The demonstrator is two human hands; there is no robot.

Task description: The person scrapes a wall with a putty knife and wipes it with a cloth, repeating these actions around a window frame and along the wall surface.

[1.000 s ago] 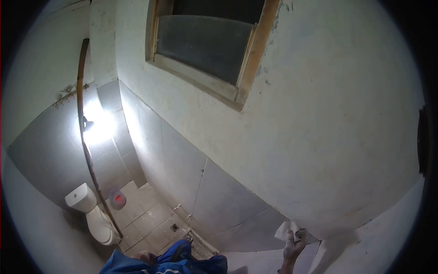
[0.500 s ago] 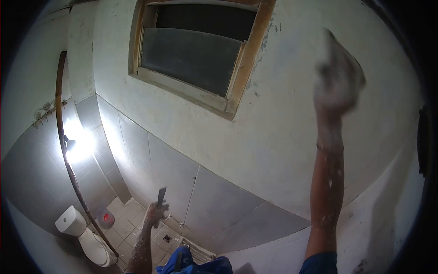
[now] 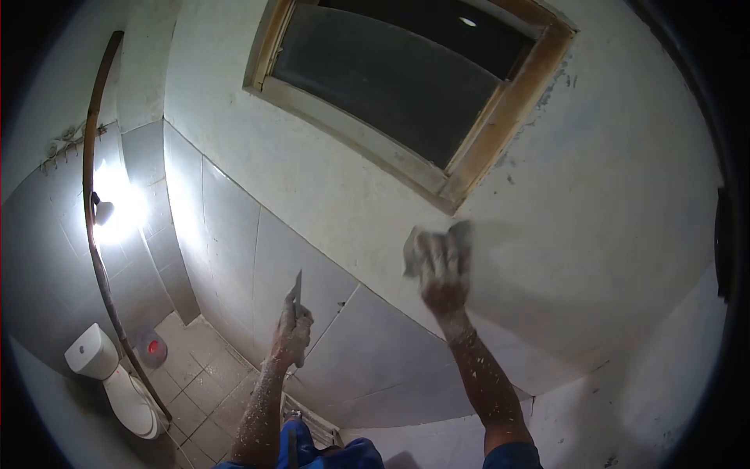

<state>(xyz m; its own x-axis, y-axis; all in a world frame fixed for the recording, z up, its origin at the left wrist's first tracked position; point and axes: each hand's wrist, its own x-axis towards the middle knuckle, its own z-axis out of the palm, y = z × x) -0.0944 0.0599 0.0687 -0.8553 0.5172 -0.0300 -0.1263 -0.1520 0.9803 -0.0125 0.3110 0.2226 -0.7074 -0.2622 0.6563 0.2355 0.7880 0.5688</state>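
My right hand point(image 3: 444, 277) lies against the painted wall point(image 3: 594, 258) just below the window's lower right corner. Under its fingers is a grey piece of sandpaper point(image 3: 410, 254), its edges showing on both sides of the hand. Lower and to the left, my left hand point(image 3: 291, 336) is closed around a putty knife point(image 3: 298, 285), the thin blade pointing up. That hand is in front of the grey tiles point(image 3: 312, 273), apart from the other one. White dust covers both hands and forearms.
Above is a wooden-framed window point(image 3: 391, 86). A long wooden pole point(image 3: 98, 242) leans at the left, with a bright lamp point(image 3: 103, 211) on it. Below stand a white toilet point(image 3: 133, 402) and a small container with something red point(image 3: 152, 348) on the tiled floor point(image 3: 199, 383).
My right hand has come down and left from high on the wall to below the window corner. My left hand has risen slightly with the putty knife. The view has shifted.
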